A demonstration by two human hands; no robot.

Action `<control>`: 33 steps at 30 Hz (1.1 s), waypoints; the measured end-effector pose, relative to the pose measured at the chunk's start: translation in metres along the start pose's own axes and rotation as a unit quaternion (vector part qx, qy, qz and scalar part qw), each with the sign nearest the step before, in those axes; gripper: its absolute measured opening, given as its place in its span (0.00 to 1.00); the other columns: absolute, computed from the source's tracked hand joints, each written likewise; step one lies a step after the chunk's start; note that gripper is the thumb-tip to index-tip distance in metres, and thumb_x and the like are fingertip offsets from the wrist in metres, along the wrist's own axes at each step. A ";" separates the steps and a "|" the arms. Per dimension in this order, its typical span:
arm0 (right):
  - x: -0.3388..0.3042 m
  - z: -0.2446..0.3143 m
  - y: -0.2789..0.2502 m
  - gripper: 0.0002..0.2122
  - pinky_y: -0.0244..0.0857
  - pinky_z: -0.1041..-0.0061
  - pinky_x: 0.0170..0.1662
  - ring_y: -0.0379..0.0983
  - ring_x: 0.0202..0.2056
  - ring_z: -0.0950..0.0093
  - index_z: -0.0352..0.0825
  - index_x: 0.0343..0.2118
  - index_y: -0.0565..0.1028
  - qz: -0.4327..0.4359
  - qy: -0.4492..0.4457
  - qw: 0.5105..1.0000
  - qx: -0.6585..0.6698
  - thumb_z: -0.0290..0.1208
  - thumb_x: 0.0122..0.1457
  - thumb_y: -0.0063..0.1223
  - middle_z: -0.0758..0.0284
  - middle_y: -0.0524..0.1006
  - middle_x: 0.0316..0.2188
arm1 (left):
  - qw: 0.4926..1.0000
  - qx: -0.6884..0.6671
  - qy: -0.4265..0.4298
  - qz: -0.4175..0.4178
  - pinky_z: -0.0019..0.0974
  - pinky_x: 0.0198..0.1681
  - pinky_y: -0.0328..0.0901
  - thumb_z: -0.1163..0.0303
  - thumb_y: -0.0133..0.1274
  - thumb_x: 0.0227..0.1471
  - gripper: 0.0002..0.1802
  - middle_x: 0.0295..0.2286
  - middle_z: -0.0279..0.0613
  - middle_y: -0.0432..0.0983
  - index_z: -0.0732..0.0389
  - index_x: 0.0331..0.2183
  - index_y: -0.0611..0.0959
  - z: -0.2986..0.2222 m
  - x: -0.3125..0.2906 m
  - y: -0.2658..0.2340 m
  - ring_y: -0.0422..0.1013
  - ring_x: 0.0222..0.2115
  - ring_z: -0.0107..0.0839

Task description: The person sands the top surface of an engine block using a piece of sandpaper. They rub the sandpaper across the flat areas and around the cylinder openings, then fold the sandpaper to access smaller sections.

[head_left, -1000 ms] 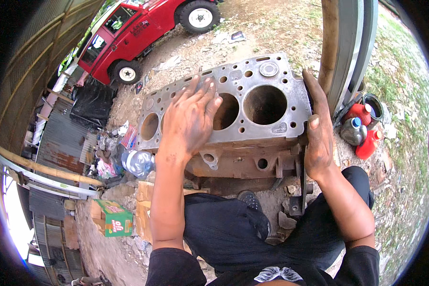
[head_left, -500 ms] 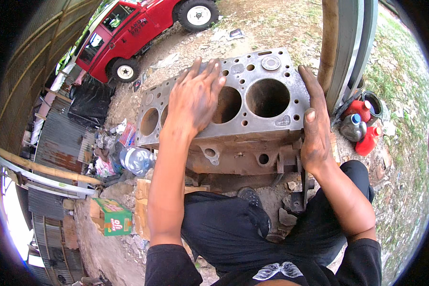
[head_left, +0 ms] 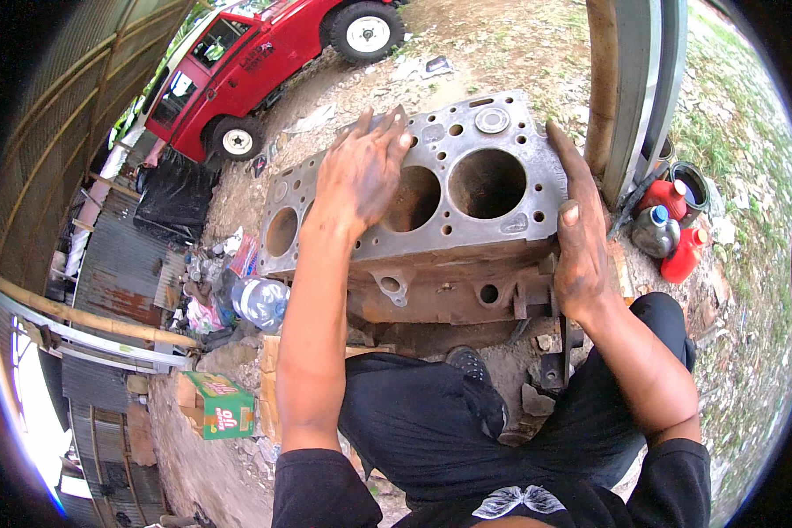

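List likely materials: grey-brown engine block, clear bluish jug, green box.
Grey-brown engine block with round bores: probably cast iron; dull bare-metal grey top, rougher rust-brown side.
Clear bluish round jug: likely plastic, smooth and glossy; see-through with bright highlights.
Green printed box: looks like cardboard; flat folded panels, plain brown showing at the open end. Coating unclear.

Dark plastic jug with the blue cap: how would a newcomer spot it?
From the grey metal engine block, look right, past the right hand, near the grey metal post. The dark jug sits there between two red plastic jugs; its blue cap and dark body set it apart.
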State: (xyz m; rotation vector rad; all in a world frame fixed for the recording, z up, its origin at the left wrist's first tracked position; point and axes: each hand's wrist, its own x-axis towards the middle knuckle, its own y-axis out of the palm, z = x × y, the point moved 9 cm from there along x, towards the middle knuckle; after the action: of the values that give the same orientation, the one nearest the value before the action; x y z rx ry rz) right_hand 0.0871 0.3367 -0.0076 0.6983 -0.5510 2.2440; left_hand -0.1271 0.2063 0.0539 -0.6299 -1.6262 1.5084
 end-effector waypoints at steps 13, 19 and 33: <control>0.003 0.001 -0.009 0.42 0.49 0.52 0.74 0.60 0.71 0.44 0.24 0.72 0.60 -0.011 -0.020 1.000 0.018 0.62 0.74 0.26 0.39 0.65 0.69 | 1.000 0.020 0.023 -0.007 0.52 0.74 0.55 0.57 0.39 0.74 0.28 0.66 0.44 0.72 0.58 0.66 0.77 -0.007 -0.007 0.003 0.59 0.71 0.46; 0.004 0.004 -0.013 0.42 0.51 0.53 0.73 0.62 0.70 0.45 0.24 0.72 0.60 -0.011 -0.028 0.999 0.026 0.62 0.74 0.27 0.39 0.66 0.68 | 0.999 0.032 0.005 -0.005 0.52 0.73 0.56 0.59 0.39 0.74 0.28 0.65 0.46 0.72 0.60 0.66 0.76 -0.015 -0.043 -0.003 0.58 0.72 0.46; 0.006 0.001 -0.011 0.41 0.54 0.53 0.72 0.64 0.69 0.44 0.24 0.72 0.60 0.001 -0.037 0.999 0.024 0.61 0.75 0.25 0.39 0.67 0.67 | 0.998 -0.009 0.056 -0.018 0.50 0.76 0.50 0.55 0.38 0.75 0.29 0.68 0.42 0.68 0.57 0.67 0.75 -0.012 -0.046 -0.001 0.56 0.73 0.44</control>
State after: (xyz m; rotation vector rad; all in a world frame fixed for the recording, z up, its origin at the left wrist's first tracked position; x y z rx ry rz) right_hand 0.0919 0.3456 -0.0012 0.8070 -0.5353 2.2460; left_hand -0.0924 0.1757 0.0445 -0.6803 -1.5589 1.4082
